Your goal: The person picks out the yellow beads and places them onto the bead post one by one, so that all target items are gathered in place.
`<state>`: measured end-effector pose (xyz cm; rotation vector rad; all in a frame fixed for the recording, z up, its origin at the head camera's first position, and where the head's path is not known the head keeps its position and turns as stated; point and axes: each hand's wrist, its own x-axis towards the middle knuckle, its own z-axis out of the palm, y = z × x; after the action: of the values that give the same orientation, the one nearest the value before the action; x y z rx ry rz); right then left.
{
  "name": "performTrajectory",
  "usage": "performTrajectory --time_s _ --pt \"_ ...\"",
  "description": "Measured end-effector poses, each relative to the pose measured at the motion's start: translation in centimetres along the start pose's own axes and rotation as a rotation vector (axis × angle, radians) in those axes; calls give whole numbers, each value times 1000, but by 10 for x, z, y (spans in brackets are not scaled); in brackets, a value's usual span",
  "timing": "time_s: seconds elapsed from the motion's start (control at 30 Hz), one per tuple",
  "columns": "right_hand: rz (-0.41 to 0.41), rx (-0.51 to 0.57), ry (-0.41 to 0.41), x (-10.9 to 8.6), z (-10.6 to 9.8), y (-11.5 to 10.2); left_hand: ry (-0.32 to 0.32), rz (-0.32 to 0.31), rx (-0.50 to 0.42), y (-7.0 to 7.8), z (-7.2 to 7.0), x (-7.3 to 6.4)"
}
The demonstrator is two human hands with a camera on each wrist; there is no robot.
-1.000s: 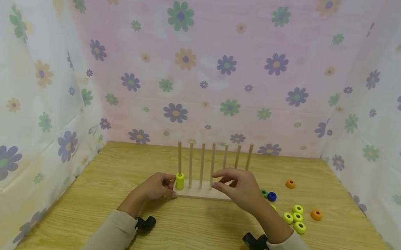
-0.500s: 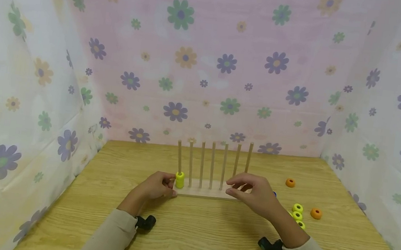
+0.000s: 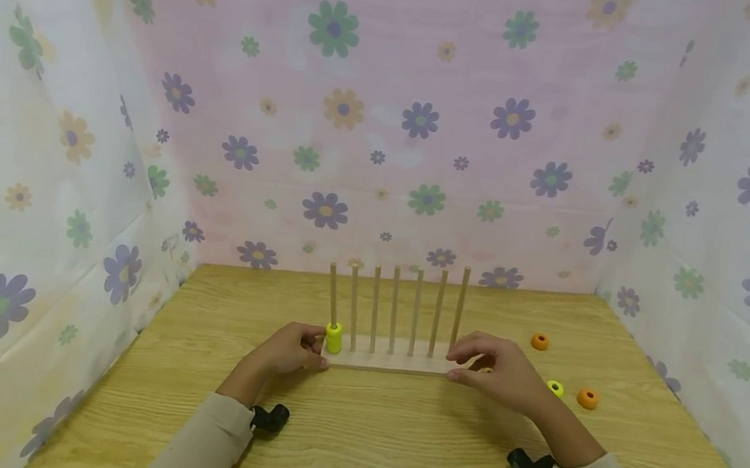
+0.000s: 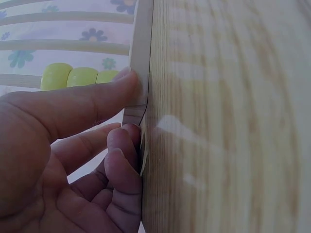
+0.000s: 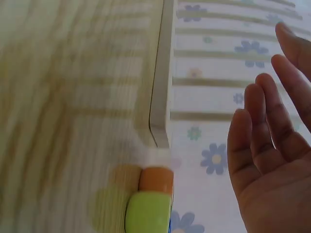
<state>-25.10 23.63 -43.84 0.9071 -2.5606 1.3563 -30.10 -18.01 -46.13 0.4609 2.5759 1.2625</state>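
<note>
A wooden peg rack (image 3: 395, 361) stands upright on the table, with several thin pegs in a row. Yellow rings (image 3: 333, 339) are stacked on its leftmost peg; three show in the left wrist view. My left hand (image 3: 285, 350) grips the left end of the base, thumb along the front and fingers curled at the end. Near the rack's right end is my right hand (image 3: 505, 374), its fingers loosely bent and holding nothing. In the right wrist view it sits apart from the base, with an orange ring (image 5: 156, 179) and a yellow ring (image 5: 148, 212) on the table beyond the base's end.
Two orange rings (image 3: 539, 341) and a yellow ring (image 3: 555, 389) lie to the right on the wooden table (image 3: 351, 440). The right hand and forearm hide other rings. Flowered cloth (image 3: 389, 112) encloses the back and both sides.
My right hand has moved rightwards along the rack, from the middle pegs to the right end, and now covers more of the loose rings. The left hand keeps its grip.
</note>
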Motion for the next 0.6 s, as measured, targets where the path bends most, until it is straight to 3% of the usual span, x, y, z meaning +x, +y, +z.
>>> performTrajectory --time_s 0.37,0.6 --pt "2 157 -185 -12 -33 23 -10 6 20 1 1 -1" --pt "48 146 -182 -14 -49 39 5 -4 6 7 -1 -4"
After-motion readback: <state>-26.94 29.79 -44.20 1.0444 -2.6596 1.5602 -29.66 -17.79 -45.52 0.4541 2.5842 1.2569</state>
